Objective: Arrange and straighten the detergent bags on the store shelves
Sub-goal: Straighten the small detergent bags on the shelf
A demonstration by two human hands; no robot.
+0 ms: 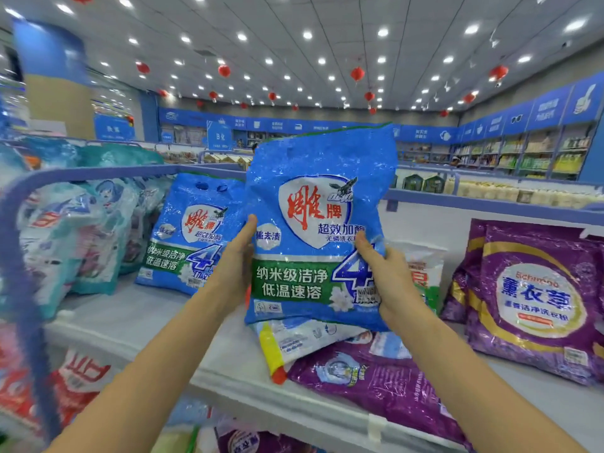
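The left hand and right hand are each closing a grip on opposite side edges of the shiny blue plastic detergent bag, holding it upright over the white shelf, with the matching blue bag standing far-left, nearer the left hand.

Shelf count: two blue bags, at least three purple bags, two white bags, several teal bags, two hands.
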